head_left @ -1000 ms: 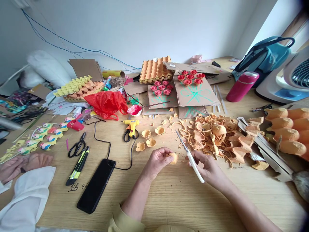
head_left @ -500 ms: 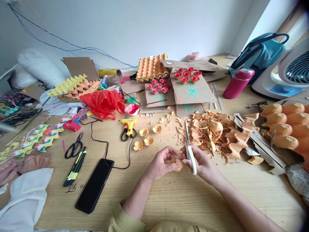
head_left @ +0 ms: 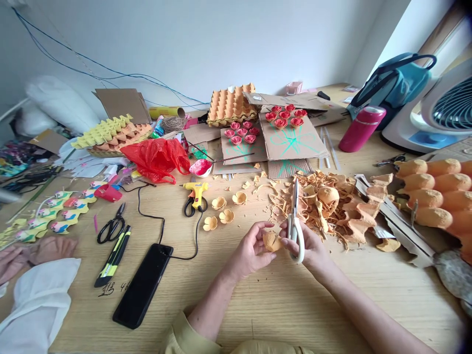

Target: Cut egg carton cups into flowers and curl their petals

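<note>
Desk is backed by a pale wall and littered with scraps. Red paint is held in a dish. An orange cup is pinched over the desk by the curled left hand; white-handled scissors are gripped by the curled right hand.

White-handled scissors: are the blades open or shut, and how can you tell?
Shut, or nearly so: the scissors are in the right hand, their blades lying together as one narrow strip.

Passage: bare tabletop between my forearms; obstacles: phone and glue gun left of my left hand, scrap heap and egg tray beyond my right hand.
</note>
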Available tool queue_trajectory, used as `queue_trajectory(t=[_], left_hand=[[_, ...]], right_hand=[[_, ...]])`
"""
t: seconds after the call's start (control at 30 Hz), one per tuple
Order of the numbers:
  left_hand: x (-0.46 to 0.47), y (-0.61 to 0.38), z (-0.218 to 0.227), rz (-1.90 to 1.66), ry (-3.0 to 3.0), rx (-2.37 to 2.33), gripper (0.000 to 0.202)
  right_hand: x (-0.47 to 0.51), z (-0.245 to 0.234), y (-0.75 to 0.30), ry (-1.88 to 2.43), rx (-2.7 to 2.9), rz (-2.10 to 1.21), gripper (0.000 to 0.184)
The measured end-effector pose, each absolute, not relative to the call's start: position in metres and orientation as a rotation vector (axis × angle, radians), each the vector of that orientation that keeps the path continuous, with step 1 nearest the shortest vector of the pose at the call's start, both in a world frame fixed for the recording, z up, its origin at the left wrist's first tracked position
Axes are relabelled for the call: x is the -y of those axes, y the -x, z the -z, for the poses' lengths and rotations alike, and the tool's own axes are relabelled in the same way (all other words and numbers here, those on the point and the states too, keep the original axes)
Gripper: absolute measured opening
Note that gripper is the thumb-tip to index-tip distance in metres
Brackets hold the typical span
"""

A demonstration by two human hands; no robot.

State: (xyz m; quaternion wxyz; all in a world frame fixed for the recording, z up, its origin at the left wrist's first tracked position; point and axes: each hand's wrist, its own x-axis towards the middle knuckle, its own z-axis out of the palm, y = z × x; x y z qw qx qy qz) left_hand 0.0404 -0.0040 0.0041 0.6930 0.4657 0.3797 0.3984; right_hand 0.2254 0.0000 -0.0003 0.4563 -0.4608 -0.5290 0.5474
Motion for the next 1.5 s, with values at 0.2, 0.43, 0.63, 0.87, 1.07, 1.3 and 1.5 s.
queue_trajectory(t=[0.2,0.43,0.63,0.87,1.07,1.3,1.5], left_hand=[[-0.001,-0.038,-0.007,-0.955,-0.846,-0.768,0.055],[0.002,-0.047,0.002,-1.022,-0.736,-0.734,0.060],[0.005,-0.051,0.002,-1.083,-0.706,-0.766,0.057],[0.000,-0.045,-0.006,-1.237,-0.613,-0.846,0.053],[-0.002,-0.042,-0.008,-1.318,-0.566,-0.802,0.049],[-0.001,-0.040,-0.006,-1.355,-0.571,-0.788,0.047],[-0.001,-0.038,-0.003,-1.345,-0.573,-0.769,0.048]], right_hand=[[0.003,0.000,-0.223,1.088,1.207,-1.416,0.046],[0.008,0.011,-0.219,1.052,1.292,-1.311,0.038],[0.009,0.012,-0.222,1.060,1.424,-1.290,0.031],[0.008,-0.001,-0.227,1.122,1.535,-1.344,0.030],[0.009,-0.002,-0.226,1.095,1.689,-1.478,0.036],[0.010,0.003,-0.225,1.089,1.769,-1.531,0.035],[0.010,0.000,-0.224,1.056,1.843,-1.512,0.035]])
